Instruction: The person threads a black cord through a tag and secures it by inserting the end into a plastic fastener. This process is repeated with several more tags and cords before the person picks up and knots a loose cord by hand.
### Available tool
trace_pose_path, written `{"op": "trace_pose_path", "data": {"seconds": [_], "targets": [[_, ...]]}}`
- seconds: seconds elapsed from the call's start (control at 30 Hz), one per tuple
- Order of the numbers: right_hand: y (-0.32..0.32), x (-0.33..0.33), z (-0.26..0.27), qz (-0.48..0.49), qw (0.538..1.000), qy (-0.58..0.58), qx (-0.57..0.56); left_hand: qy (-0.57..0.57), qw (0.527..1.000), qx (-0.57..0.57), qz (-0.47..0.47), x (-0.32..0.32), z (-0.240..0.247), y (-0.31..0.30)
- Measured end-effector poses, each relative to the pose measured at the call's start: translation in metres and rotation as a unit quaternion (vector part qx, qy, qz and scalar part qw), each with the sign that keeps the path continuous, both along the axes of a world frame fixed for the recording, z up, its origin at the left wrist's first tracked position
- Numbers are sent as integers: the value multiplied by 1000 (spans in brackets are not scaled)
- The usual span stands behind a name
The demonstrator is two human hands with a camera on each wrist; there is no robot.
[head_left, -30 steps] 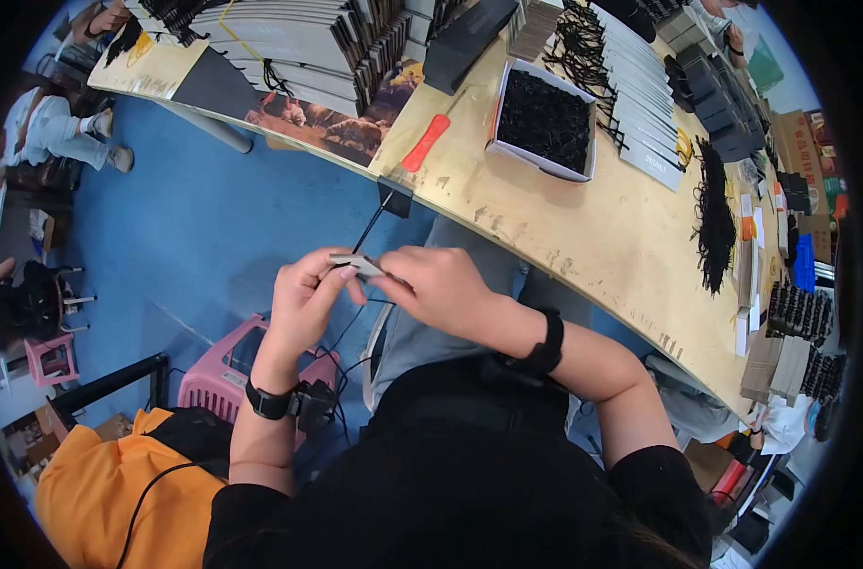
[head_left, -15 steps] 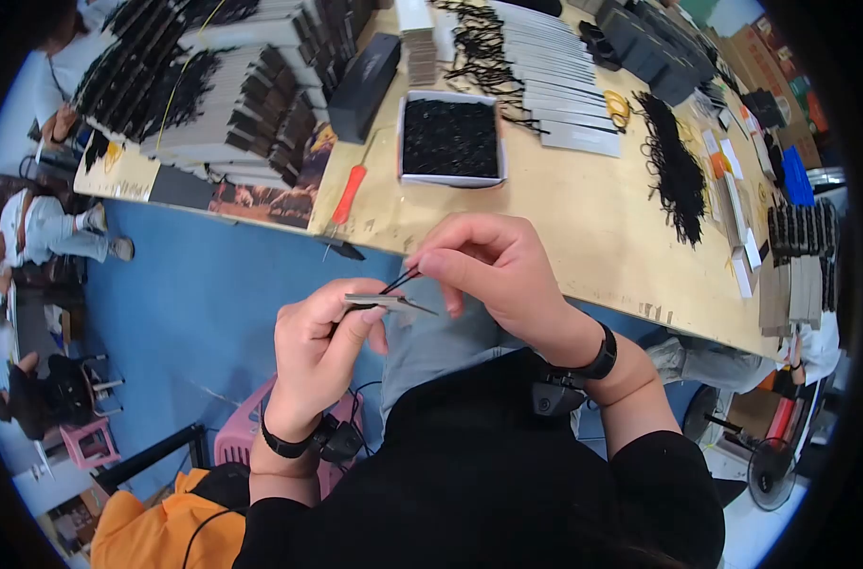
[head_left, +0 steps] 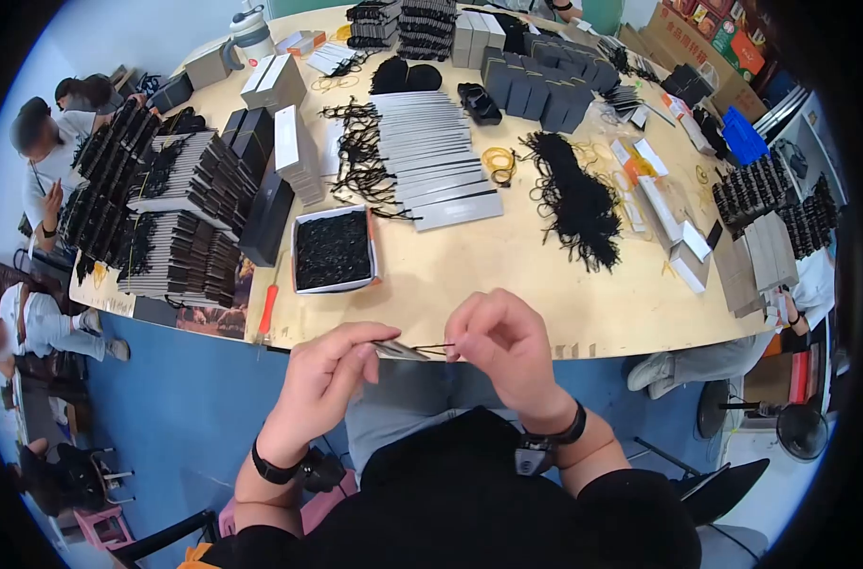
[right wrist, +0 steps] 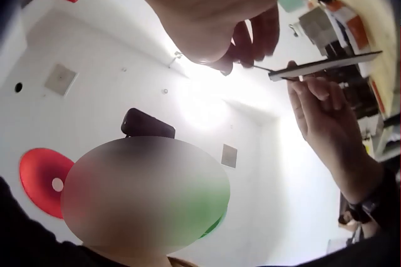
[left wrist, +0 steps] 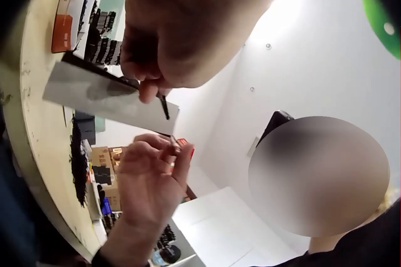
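Observation:
Between thumb and fingers, the left hand (head_left: 329, 379) pinches a flat grey card (head_left: 399, 350) near the table's front edge; in the left wrist view the card (left wrist: 113, 97) looks long and pale. A thin black cord (head_left: 435, 348) runs from the card's right end to the right hand (head_left: 509, 353), whose thumb and fingertips pinch it. The right wrist view shows the card (right wrist: 326, 65) edge-on, with the left hand (right wrist: 329, 117) under it and the right hand (right wrist: 219, 23) to one side.
A white box of black cords (head_left: 333, 250) stands on the table (head_left: 422, 275). Left of it lie a red-handled tool (head_left: 268, 308) and stacked cards (head_left: 180, 261). Behind are a row of grey cards (head_left: 436, 156); to the right, a black cord bundle (head_left: 575, 204).
The head view has swung to show more of the table. From close together at the card, the hands have moved apart, and the right hand now draws the cord out sideways.

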State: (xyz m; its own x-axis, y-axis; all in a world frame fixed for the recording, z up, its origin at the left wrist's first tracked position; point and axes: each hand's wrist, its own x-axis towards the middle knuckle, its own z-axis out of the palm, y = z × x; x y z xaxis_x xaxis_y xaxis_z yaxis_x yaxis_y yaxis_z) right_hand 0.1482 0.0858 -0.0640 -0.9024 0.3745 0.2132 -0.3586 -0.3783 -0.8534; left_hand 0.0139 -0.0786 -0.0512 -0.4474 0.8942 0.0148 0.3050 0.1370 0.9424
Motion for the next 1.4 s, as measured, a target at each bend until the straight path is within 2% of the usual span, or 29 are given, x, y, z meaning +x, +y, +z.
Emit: {"op": "trace_pose_path", "data": {"seconds": [0.03, 0.07, 0.13, 0.2, 0.23, 0.4, 0.43, 0.47, 0.5, 0.53, 0.57, 0.6, 0.63, 0.67, 0.73, 0.77, 0.83, 0.87, 0.93, 1.0, 1.03, 1.07, 1.13, 1.17, 1.2, 1.23, 1.27, 1.33, 1.4], "targets": [[3, 5, 1, 0, 999, 36, 16, -1, 1000, 2, 2, 2, -1, 7], [8, 7, 1, -1, 997, 74, 33, 9, 999, 28, -36, 1, -3, 15], [17, 9, 0, 9, 996, 84, 13, 19, 995, 53, -77, 6, 0, 29], [27, 4, -3, 46, 974, 157, -156, -153, 986, 43, -54, 19, 4, 48], [33, 6, 0, 48, 970, 141, -190, -208, 972, 98, -42, 20, -3, 56], [73, 11, 5, 29, 957, 73, -278, -207, 973, 101, -6, -2, 0, 74], [74, 9, 10, -16, 988, 13, -152, -209, 970, 119, 21, -3, 4, 78], [73, 6, 15, -61, 997, -49, -24, -212, 966, 137, 49, -4, 8, 82], [71, 2, 22, -80, 991, -102, 36, -226, 965, 122, 45, -4, 16, 87], [68, -3, 25, -79, 991, -105, 33, -229, 965, 119, 46, 0, 20, 94], [65, -8, 27, -97, 983, -96, 125, -229, 962, 139, 48, 6, 23, 104], [63, -15, 28, -115, 965, -85, 219, -227, 959, 161, 48, 7, 25, 110], [61, -21, 29, -138, 942, -78, 296, -196, 971, 140, 7, 1, 23, 111], [62, -26, 28, -138, 942, -78, 296, -196, 971, 140, 7, 1, 23, 112], [66, -32, 26, -274, 836, -1, 475, -214, 964, 159, 9, 5, 25, 115], [67, -32, 29, -274, 836, -2, 476, -200, 965, 171, 3, 6, 28, 114], [70, -27, 39, -159, 908, -92, 377, -194, 968, 156, 4, -1, 33, 107], [72, -26, 47, -158, 907, -93, 379, -188, 972, 140, 5, -6, 35, 102], [77, -26, 64, -67, 962, -168, 205, -160, 977, 139, 3, -18, 22, 96], [79, -31, 67, -51, 975, -146, 163, -63, 991, 118, -14, -25, 8, 101], [80, -33, 70, -37, 981, -126, 144, -32, 983, 175, -53, -24, 6, 108], [80, -35, 72, -23, 986, -105, 124, -93, 978, 173, -73, -16, 7, 109], [80, -35, 78, -16, 986, -106, 128, -58, 976, 153, -142, -16, -1, 110], [79, -34, 81, -38, 979, -114, 165, 1, 973, 152, -172, -15, -3, 112], [79, -33, 85, -60, 970, -123, 201, 0, 973, 153, -173, -13, -3, 112], [81, -31, 90, -112, 936, -135, 307, -96, 976, 127, -149, -10, -4, 112], [83, -27, 95, -113, 935, -136, 308, -190, 969, 100, -124, -6, -4, 112], [87, -20, 104, -241, 874, -104, 410, -196, 966, 132, -109, -3, 2, 111], [89, -18, 114, -233, 889, -81, 385, -278, 946, 104, -131, -3, 10, 105]]}}
